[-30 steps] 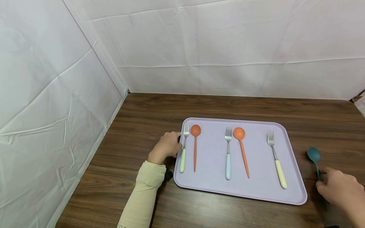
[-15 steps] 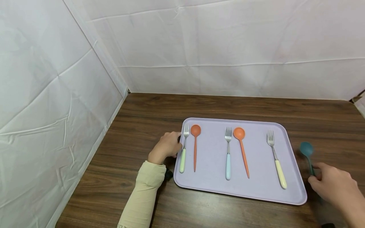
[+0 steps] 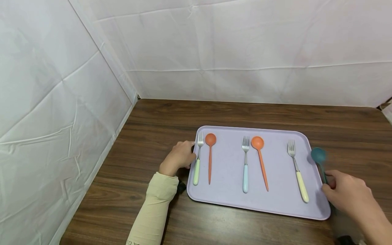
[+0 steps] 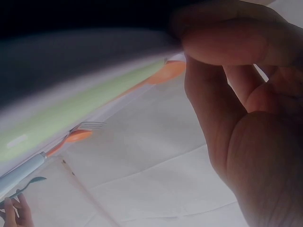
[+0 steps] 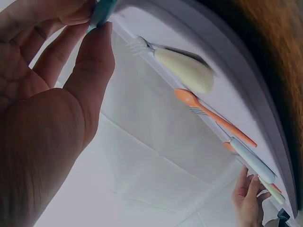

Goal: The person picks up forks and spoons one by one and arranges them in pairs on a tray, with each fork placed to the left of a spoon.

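My right hand (image 3: 349, 192) pinches the handle of a teal spoon (image 3: 318, 155) between thumb and fingers; its bowl overlaps the right rim of a lilac tray (image 3: 226, 160). In the right wrist view, thumb and fingertips meet on the teal handle (image 5: 102, 13). At the tray's left rim, my left hand (image 3: 178, 157) holds the edge with its fingertips, beside a green-handled fork (image 3: 196, 172). Next to that fork lies an orange spoon (image 3: 210, 140). Mid-tray are a blue-handled fork (image 3: 245, 177) and another orange spoon (image 3: 258, 143). A yellow-handled fork (image 3: 301, 185) lies at the right.
The tray lies on a dark wooden table (image 3: 147, 129). White cloth (image 3: 245, 51) stands along the table's back edge, and more white cloth (image 3: 61, 119) runs down the left side.
My right hand has moved left with the teal spoon, from the table beside the tray to the tray's right rim. My left hand and the other cutlery have stayed in place.
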Available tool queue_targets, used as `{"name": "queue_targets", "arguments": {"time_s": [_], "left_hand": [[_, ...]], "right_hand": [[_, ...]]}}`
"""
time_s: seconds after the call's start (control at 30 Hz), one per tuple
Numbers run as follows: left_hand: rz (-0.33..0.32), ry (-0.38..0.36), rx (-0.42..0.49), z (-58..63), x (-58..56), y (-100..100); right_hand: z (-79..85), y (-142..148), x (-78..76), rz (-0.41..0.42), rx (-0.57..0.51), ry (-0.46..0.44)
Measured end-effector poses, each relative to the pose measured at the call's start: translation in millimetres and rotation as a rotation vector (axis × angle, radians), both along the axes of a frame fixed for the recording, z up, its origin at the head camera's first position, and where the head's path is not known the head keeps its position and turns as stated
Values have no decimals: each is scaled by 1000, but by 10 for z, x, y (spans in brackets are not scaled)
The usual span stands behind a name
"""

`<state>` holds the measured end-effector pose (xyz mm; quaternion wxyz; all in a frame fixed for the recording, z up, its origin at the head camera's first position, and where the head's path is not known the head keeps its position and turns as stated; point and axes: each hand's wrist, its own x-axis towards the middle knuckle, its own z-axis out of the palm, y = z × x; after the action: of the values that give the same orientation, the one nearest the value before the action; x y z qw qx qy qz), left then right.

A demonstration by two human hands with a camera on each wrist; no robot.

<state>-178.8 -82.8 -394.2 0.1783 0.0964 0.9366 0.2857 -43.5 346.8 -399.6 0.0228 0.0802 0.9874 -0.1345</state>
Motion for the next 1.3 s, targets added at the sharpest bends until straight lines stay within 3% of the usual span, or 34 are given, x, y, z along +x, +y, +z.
{"name": "queue_targets", "arguments": {"time_s": [0.3,0.63,0.93,1.17,1.3], "left_hand": [[5,-15,4,10,2,-1],[-2,-11,-2,1,22,-11],[-8,2,-13,-12,19,-19],[-13,-2,-26,-35,15,5],[-53,62,-59,-13,13,21]], "right_hand": [[-2,-133,-50,91,-30,33],[16,-270,-168,134,-24,-18],[29,-313,-282,122,-23,-9],[21,-295,-280,102,-45,-12],[74,-253,-277,77,-42,-49]]}}
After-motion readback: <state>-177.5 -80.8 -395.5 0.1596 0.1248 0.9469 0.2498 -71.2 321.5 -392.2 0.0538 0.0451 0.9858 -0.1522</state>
